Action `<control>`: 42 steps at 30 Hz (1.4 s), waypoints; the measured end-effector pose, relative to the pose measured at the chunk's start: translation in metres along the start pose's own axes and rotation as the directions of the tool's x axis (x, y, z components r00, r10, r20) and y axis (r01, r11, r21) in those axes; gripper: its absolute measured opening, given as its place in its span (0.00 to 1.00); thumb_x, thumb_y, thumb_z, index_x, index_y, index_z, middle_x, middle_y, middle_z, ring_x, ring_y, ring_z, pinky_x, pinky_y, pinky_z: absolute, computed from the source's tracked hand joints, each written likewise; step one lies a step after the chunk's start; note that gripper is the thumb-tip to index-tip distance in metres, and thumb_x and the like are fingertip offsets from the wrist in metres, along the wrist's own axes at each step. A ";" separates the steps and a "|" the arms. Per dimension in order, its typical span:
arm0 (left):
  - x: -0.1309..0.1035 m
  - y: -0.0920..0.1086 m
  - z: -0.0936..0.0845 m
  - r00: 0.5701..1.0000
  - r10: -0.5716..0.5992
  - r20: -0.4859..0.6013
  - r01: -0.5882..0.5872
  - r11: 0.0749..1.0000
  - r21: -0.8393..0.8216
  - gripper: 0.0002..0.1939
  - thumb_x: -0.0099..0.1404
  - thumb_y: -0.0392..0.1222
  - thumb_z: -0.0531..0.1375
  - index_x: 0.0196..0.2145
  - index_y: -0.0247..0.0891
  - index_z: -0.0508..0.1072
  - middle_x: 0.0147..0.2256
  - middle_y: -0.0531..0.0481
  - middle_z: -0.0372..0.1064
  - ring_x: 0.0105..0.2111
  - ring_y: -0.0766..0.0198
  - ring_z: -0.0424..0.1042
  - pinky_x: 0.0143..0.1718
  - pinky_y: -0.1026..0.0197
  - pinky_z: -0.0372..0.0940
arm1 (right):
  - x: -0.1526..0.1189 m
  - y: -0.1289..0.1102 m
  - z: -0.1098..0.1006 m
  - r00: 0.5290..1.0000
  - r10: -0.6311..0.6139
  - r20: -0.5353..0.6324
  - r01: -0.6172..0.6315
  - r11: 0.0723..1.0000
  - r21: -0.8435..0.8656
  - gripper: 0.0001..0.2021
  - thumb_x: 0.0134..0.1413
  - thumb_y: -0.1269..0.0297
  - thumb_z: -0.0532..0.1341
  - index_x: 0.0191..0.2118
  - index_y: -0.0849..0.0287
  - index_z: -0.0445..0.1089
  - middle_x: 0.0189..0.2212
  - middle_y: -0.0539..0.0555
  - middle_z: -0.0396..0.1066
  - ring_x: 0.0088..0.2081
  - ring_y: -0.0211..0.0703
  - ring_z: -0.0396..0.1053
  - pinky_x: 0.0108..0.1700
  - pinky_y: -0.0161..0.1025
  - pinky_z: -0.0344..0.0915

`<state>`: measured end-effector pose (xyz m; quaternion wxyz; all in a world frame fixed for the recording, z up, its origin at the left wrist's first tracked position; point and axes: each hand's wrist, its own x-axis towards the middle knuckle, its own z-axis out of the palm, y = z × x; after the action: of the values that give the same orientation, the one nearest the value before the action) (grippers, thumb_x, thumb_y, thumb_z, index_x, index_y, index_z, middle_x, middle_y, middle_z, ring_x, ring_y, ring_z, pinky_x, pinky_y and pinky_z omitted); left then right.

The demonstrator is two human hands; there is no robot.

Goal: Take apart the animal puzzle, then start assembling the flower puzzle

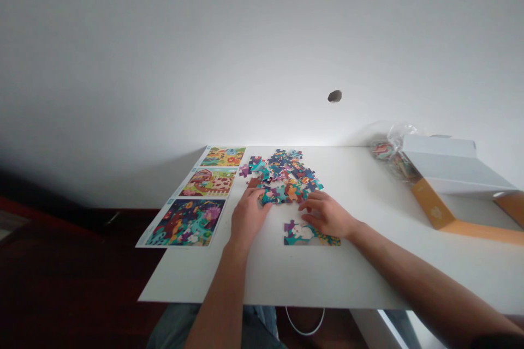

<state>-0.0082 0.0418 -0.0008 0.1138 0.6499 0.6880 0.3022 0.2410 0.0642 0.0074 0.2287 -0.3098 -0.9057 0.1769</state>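
Observation:
A heap of loose jigsaw pieces (pixel 282 174) lies in front of me, colourful and overlapping. My left hand (pixel 249 214) rests at the heap's near left edge, thumb and fingers apart, fingertips against the pieces. Bent over the table at the heap's near right side is my right hand (pixel 328 215). Its fingers are slightly curled with a gap to the thumb, and I see nothing held. Just below it lies a joined strip of puzzle (pixel 301 235) showing a white animal on teal, with yellow dots at right. The right hand partly covers its upper edge.
Left on the white table (pixel 196 278) lies a sheet with three printed pictures (pixel 188 222). At right stand an opened orange and white box (pixel 440 207) and a clear plastic bag (pixel 397 152) of pieces. A wall with a hole (pixel 334 96) rises behind.

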 end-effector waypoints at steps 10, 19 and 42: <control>-0.004 0.007 0.004 0.987 0.127 0.099 -0.116 0.988 -0.106 0.17 0.59 0.31 0.62 0.46 0.43 0.74 0.48 0.50 0.73 0.49 0.59 0.72 0.53 0.57 0.64 | 0.002 0.011 0.005 0.997 0.077 -0.030 -0.081 0.977 -0.196 0.22 0.60 0.58 0.61 0.59 0.46 0.64 0.60 0.54 0.62 0.61 0.59 0.53 0.56 0.57 0.56; -0.005 0.006 0.006 0.991 0.127 0.041 -0.123 0.989 -0.080 0.14 0.59 0.31 0.60 0.43 0.42 0.75 0.45 0.49 0.73 0.47 0.59 0.72 0.51 0.57 0.66 | 0.004 0.014 0.003 0.970 0.189 -0.154 -0.216 0.959 -0.182 0.15 0.57 0.54 0.63 0.49 0.50 0.71 0.46 0.55 0.71 0.48 0.51 0.63 0.51 0.49 0.58; -0.011 0.024 0.012 0.943 0.288 0.168 -0.268 0.954 -0.133 0.13 0.63 0.37 0.61 0.46 0.44 0.75 0.48 0.51 0.75 0.48 0.60 0.72 0.53 0.58 0.65 | 0.005 0.004 0.005 0.997 0.061 -0.047 -0.067 0.989 -0.135 0.14 0.61 0.60 0.61 0.51 0.51 0.70 0.48 0.55 0.72 0.53 0.52 0.60 0.55 0.52 0.55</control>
<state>0.0199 0.0339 0.0006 0.1685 0.7587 0.5583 0.2903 0.2369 0.0695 0.0030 0.2207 -0.3572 -0.9003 0.1152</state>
